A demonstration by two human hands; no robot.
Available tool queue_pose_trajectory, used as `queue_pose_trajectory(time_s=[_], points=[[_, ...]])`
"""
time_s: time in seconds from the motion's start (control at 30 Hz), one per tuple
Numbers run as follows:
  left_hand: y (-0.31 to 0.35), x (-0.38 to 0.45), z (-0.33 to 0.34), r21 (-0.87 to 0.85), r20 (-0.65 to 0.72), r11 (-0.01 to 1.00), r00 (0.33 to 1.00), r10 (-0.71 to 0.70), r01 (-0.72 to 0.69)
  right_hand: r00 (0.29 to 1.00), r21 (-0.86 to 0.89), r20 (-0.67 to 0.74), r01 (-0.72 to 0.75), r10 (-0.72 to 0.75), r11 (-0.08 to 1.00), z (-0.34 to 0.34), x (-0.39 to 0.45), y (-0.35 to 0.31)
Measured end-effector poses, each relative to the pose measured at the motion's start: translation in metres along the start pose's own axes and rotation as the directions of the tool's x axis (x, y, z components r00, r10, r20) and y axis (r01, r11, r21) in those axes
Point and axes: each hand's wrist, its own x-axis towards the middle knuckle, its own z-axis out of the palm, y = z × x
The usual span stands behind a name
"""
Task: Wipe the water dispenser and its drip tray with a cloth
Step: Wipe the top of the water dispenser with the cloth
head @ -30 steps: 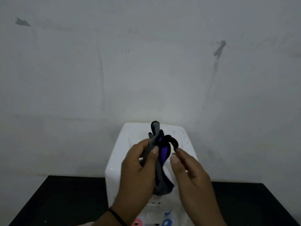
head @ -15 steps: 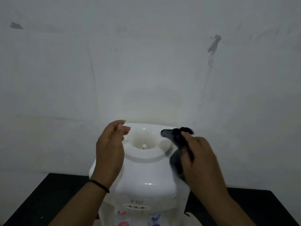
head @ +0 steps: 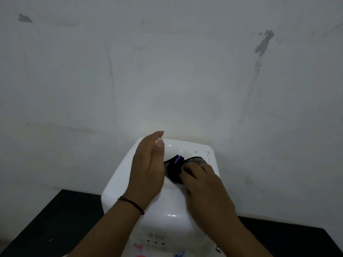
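Atop the white water dispenser [head: 178,204], a dark cloth [head: 175,168] is pressed into the round top recess by the right hand [head: 204,184], whose finger curl cannot be told. Just left of the cloth, the left hand [head: 148,169] is held open, edge-on, grasping nothing. No bottle is seated in the recess; the drip tray is out of view.

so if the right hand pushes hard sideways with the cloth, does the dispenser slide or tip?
The dispenser has no bottle on top, so it's probably light and could slide on the dark table. It looks taller than wide, so a push high up may tip it. The left hand isn't clearly bracing it.
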Motion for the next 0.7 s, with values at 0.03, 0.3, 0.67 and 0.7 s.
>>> queue_pose_trajectory(time_s=[0.03, 0.3, 0.67, 0.7], points=[[0.000, 0.001, 0.004, 0.017, 0.034, 1.000, 0.999, -0.005, 0.005, 1.000, 0.010, -0.012, 0.003, -0.003, 1.000, 0.000, 0.002, 0.007], [-0.008, 0.001, 0.017, 0.305, 0.216, 0.952, 0.973, -0.076, 0.007, 0.986, 0.071, -0.152, 0.085, -0.073, 0.994, 0.008, -0.001, 0.026], [-0.010, 0.000, 0.023, 0.514, 0.307, 0.837, 0.951, 0.027, -0.190, 0.926, 0.104, -0.377, 0.051, -0.008, 0.993, 0.017, -0.032, 0.034], [-0.011, 0.000, 0.022, 0.532, 0.307, 0.829, 0.952, 0.003, -0.174, 0.925, 0.147, -0.379, 0.037, 0.022, 0.988, 0.015, -0.029, 0.040]])
